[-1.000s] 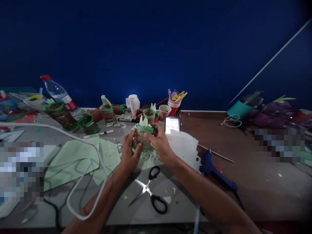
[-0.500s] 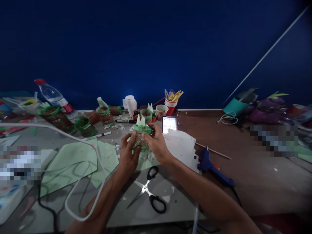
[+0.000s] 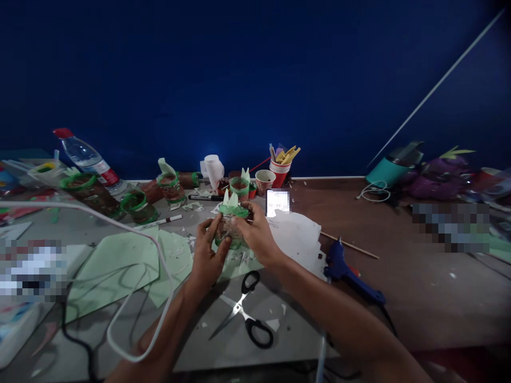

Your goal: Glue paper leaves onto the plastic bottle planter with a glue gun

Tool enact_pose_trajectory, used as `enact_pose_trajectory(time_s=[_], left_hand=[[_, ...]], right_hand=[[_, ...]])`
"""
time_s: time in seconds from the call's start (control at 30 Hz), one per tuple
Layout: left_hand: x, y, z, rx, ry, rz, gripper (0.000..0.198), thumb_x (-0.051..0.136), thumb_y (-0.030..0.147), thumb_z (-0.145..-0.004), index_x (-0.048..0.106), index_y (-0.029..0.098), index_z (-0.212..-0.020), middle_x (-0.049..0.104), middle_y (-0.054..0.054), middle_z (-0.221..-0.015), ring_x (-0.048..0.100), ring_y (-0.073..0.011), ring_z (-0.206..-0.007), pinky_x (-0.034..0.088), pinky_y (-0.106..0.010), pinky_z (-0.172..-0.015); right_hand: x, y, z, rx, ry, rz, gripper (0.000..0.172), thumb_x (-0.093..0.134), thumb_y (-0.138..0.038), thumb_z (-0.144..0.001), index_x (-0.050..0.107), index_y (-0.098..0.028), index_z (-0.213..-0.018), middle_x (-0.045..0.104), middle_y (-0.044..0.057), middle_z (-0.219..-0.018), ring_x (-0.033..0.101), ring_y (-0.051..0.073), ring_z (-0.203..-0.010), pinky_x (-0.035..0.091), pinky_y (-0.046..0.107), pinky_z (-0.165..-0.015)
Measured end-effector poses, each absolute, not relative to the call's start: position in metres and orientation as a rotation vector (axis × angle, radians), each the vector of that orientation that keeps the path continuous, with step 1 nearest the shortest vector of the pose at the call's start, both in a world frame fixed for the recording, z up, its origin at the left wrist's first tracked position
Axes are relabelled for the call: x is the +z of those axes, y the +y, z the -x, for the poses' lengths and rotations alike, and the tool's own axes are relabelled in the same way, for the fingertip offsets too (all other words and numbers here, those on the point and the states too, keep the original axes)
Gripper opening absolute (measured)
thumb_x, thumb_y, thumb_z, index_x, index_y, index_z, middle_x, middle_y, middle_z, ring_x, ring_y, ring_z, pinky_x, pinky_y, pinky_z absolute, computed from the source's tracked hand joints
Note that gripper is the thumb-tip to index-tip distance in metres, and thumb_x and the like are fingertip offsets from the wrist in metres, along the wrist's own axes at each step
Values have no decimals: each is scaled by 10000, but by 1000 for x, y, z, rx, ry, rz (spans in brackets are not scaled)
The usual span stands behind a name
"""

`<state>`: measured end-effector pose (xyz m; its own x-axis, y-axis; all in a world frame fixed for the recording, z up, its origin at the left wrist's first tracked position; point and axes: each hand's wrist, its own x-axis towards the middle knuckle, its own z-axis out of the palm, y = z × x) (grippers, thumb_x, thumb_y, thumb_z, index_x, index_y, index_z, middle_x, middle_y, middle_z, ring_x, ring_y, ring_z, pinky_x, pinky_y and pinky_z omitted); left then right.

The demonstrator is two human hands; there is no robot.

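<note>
Between my two hands is a small clear cup (image 3: 229, 226) with a green rim and base and pointed pale-green paper pieces standing up from its top. My left hand (image 3: 209, 244) grips its left side, thumb on the front low down. On the right side my right hand (image 3: 257, 231) is closed round it, with the fingers partly hidden behind. Just below the hands, open black-handled scissors (image 3: 238, 308) lie on the table. Pale-green paper (image 3: 115, 266) lies to the left, and a white sheet (image 3: 297, 239) is near my right forearm.
A blue glue gun (image 3: 351, 274) and a thin stick (image 3: 351, 244) lie to the right. Several green-rimmed cups, one of them a brown-filled cup (image 3: 171, 186), stand behind. A water bottle (image 3: 90, 157) leans at the back left. A white cable (image 3: 159, 255) loops across the left foreground.
The cup's top has tipped slightly toward the front in my hands, and its green rim now looks less open. Both hands stay in nearly the same place.
</note>
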<state>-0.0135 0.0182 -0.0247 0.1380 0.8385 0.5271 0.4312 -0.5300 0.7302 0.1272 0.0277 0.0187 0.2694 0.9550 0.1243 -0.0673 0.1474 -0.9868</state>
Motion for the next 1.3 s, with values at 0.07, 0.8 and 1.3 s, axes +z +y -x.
enact_pose_trajectory(time_s=[0.07,0.8,1.3], left_hand=[[-23,18,14,1370,1224,-2023,523,539,383,-914,442,255,-1412,477,-108,-1244,496,-259,-1194,416,-424,-1009],[-24,18,12,1374,1243,-2014,531,571,338,-888,464,251,-1401,493,-102,-1242,500,-248,-1187,411,-408,-1017],[-20,19,11,1383,1237,-1928,543,607,329,-849,484,226,-1368,520,-111,-1234,534,-254,-1169,435,-418,-1004]], right_hand=[[18,28,-127,953,-1017,1167,428,670,-306,-682,535,-197,-1072,616,55,-1053,617,207,-934,499,337,-843],[19,27,-128,908,-1042,1231,407,645,-311,-701,537,-189,-1073,614,62,-1064,606,214,-981,491,338,-871],[24,26,-127,944,-1010,1230,409,650,-320,-678,539,-185,-1049,625,48,-988,615,192,-850,504,325,-780]])
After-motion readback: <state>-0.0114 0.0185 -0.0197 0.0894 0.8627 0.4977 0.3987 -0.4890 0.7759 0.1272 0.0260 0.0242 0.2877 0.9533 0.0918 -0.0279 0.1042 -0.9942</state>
